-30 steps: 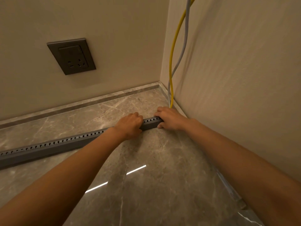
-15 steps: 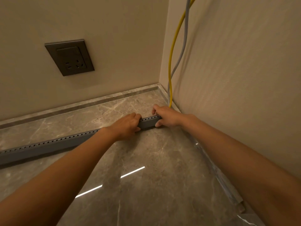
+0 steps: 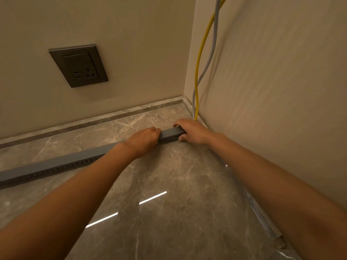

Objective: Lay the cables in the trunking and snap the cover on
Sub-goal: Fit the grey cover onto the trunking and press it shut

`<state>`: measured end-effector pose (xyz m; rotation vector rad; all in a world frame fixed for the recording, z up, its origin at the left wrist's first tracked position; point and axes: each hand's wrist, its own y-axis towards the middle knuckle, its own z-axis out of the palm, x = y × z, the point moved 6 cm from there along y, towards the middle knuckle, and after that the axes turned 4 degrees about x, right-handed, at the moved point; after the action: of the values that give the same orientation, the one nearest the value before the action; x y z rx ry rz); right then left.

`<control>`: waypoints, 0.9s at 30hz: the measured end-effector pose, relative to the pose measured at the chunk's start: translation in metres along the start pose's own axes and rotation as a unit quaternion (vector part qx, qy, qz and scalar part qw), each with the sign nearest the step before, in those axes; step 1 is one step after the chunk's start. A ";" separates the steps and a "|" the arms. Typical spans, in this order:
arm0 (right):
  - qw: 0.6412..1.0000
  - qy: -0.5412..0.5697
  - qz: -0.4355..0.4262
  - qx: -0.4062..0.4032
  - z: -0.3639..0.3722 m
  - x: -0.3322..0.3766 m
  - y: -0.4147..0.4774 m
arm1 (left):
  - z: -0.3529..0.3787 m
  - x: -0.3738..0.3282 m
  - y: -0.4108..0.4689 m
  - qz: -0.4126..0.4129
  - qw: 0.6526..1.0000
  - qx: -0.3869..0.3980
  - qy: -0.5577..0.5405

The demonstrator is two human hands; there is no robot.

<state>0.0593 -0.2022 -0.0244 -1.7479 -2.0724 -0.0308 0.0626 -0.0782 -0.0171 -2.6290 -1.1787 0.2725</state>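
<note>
Both hands pressing the trunking's corner end on the floor

The grey trunking [image 3: 78, 162] lies along the marble floor [image 3: 169, 203], its end near the corner where a yellow cable [image 3: 197, 72] and grey cable [image 3: 212, 53] drop down the wall. The left hand [image 3: 144, 140] and right hand [image 3: 191, 130] each have a closed grip on that end. It looks light, stiff, smooth plastic; best held by the side walls.

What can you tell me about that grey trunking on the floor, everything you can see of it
The grey trunking is a long, straight, box-shaped channel, seemingly matte plastic, lying flat on the marble-look floor. A row of small holes lines its near side; its top looks closed. It runs from the left edge toward the corner. The left hand and right hand grip its corner end.
</note>
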 end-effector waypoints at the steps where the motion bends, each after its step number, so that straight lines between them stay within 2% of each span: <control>1: 1.000 -0.003 0.002 -0.009 0.000 0.000 0.000 | 0.000 -0.001 0.000 -0.005 1.000 -0.002 -0.002; 5: 1.000 -0.025 -0.010 -0.006 -0.001 0.001 -0.002 | 0.000 -0.001 -0.002 -0.017 1.000 -0.025 0.006; 10: 0.998 -0.001 -0.022 -0.055 0.002 0.001 -0.013 | -0.005 0.000 -0.006 -0.021 0.998 -0.066 0.008; 13: 0.997 -0.005 -0.030 -0.070 0.003 0.002 -0.016 | -0.004 -0.001 -0.005 -0.015 0.998 -0.062 0.015; 20: 0.998 -0.040 -0.033 -0.018 0.007 0.002 -0.011 | 0.000 -0.001 -0.007 -0.018 0.998 -0.062 0.018; 24: 0.999 -0.026 -0.026 -0.007 0.001 0.000 -0.011 | -0.003 -0.006 -0.007 0.001 0.996 -0.087 0.011; 27: 1.000 -0.003 -0.018 -0.010 0.001 -0.001 -0.009 | -0.004 -0.002 -0.007 -0.018 0.996 -0.081 -0.026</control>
<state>0.0503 -0.2043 -0.0236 -1.7242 -2.1147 -0.0564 0.0570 -0.0758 -0.0108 -2.7504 -1.3170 0.2506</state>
